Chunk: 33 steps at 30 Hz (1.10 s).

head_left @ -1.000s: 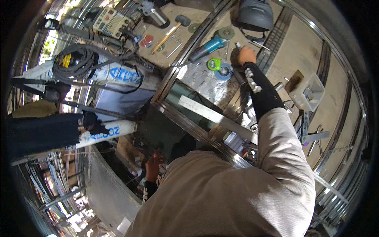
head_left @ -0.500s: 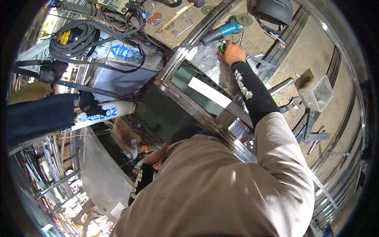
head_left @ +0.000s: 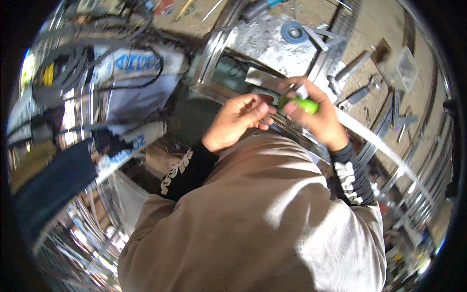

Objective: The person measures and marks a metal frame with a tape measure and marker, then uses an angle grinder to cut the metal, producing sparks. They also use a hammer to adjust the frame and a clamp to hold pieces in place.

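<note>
My right hand (head_left: pixel 318 114) is wrapped round a small bright-green object (head_left: pixel 307 105) with a pale grey part; motion blur hides its exact kind. Just to its left, in front of my body, my left hand (head_left: pixel 236 121) has its fingers loosely curled and apart, with nothing visible in them. Both hands hover above the near edge of a metal frame (head_left: pixel 209 58). A round grey disc (head_left: pixel 295 32) lies on the scuffed whitish plate (head_left: pixel 260 41) beyond them. Part of a teal-and-black angle grinder (head_left: pixel 255 9) shows at the top edge.
On the bench at right are a wrench (head_left: pixel 359 95), metal bar pieces (head_left: pixel 352 65) and a clear plastic container (head_left: pixel 407 68). White gas cylinders (head_left: pixel 170 61) with black cables (head_left: pixel 73 68) stand at left. Long metal profiles (head_left: pixel 389 146) run along the right side.
My right hand has come back from the bench toward my body with the green object. My left hand has risen from low at my side to meet it. The view has shifted.
</note>
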Motion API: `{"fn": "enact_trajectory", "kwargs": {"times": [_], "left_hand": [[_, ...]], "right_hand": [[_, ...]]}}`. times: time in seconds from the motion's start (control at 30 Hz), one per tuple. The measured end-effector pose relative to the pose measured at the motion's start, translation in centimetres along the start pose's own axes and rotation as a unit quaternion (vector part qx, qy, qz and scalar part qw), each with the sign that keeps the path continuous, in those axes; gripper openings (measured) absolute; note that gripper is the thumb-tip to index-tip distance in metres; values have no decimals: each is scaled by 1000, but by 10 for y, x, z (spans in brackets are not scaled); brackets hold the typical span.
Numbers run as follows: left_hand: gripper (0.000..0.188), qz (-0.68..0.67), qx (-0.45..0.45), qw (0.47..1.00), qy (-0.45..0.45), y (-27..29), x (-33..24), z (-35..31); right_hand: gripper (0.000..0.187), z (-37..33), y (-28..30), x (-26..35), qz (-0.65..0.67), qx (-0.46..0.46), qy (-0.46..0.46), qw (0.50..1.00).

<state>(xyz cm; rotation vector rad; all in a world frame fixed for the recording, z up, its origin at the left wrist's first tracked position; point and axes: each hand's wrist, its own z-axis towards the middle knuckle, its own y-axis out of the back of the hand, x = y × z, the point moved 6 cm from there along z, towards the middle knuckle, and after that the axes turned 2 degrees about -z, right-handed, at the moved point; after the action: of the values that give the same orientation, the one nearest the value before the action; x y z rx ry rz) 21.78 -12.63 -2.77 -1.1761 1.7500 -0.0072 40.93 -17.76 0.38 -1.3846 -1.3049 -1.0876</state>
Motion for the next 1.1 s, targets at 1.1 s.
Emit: {"fn": "enact_trajectory", "kwargs": {"times": [1.1], "left_hand": [[30,325,-62,943,21,122,-15,69]], "right_hand": [[48,-41,32,-35,-455,-134,55,879]]}}
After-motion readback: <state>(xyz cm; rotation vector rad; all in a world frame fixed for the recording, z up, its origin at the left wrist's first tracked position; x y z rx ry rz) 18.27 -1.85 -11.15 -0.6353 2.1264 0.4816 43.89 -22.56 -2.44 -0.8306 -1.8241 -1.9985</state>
